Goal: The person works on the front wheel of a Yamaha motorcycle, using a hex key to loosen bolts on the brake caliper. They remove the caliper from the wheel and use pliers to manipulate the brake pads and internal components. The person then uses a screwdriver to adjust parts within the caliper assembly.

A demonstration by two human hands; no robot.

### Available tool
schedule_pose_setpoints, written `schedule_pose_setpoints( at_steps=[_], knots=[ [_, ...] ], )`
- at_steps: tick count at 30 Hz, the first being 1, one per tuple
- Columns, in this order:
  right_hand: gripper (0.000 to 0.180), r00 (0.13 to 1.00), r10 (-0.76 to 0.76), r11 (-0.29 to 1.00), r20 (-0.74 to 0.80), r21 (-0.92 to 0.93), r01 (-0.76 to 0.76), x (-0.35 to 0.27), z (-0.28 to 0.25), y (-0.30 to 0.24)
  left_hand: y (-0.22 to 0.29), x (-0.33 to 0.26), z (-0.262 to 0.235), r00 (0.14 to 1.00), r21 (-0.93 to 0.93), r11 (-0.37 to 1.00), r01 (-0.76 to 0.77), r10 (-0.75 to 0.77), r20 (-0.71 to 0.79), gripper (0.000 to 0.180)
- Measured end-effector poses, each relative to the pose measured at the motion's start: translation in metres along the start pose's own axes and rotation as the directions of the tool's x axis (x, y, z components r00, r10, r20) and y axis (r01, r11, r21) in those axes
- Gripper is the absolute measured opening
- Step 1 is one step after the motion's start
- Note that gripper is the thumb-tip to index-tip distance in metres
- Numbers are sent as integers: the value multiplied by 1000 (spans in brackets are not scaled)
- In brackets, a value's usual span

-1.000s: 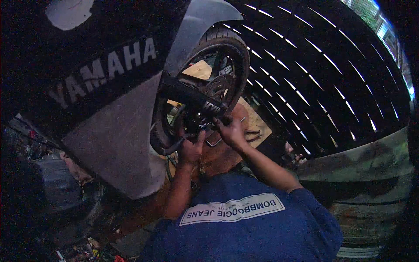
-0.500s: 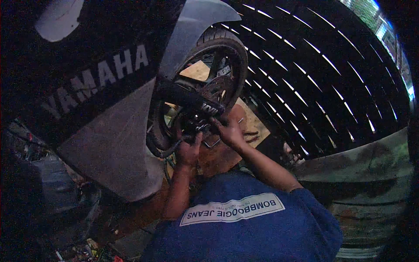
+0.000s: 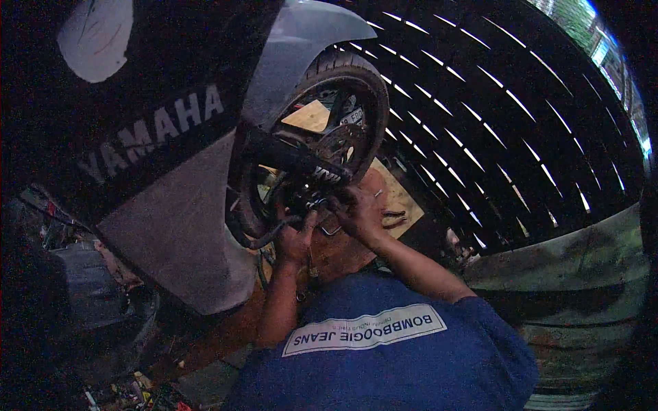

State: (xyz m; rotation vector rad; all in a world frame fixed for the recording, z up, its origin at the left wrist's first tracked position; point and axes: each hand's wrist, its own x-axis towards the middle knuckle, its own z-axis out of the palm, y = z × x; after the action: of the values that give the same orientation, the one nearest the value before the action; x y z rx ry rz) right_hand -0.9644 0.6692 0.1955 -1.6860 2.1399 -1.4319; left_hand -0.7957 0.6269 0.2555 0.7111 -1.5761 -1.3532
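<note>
Beside the front wheel point(image 3: 377, 103) of a motorcycle, both hands work at a dark metal part that looks like a brake caliper point(image 3: 310, 198), just below the fork leg point(image 3: 291, 154). My left hand point(image 3: 296, 240) grips it from the near left side, thumb up along it. My right hand point(image 3: 360, 216) is closed at its right side, fingers bent inward; shadow hides what they pinch. A dark hose point(image 3: 257, 241) curves past my left hand. The brake disc point(image 3: 346, 140) shows behind the fork.
The grey and black fairing point(image 3: 178, 233) fills the left side. Under the wheel lies a wooden board point(image 3: 404, 195) with a dark plier-like tool point(image 3: 394, 218) and a bent metal rod point(image 3: 332, 230). Loose items point(image 3: 144, 394) clutter the lower left. A slatted wall point(image 3: 480, 103) stands at right.
My right hand's fingers have shifted slightly and bent closer about the caliper. My left hand stays in place. The view has tilted a little.
</note>
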Motion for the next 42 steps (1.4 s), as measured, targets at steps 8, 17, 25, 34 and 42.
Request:
schedule_pose_setpoints(
  at_steps=[8,17,25,34,42],
  knots=[
    [34,931,286,760,225,538,-364,15,-3,-16,-18,0,-10,999,193,981,-31,32,-4,63],
    [31,993,58,998,104,-33,-55,10,-1,0,-4,3,-2,991,131,983,-129,131,-12,63],
    [33,948,233,860,219,408,-305,17,-10,-21,-12,3,-4,997,116,990,-80,80,5,62],
    [34,932,156,983,328,38,-178,18,-34,-40,-12,-2,-8,998,185,981,-55,61,-28,59],
    [33,919,289,775,267,499,-389,16,-2,-14,-19,-1,-10,1000,155,988,-11,15,-24,59]
  ],
)
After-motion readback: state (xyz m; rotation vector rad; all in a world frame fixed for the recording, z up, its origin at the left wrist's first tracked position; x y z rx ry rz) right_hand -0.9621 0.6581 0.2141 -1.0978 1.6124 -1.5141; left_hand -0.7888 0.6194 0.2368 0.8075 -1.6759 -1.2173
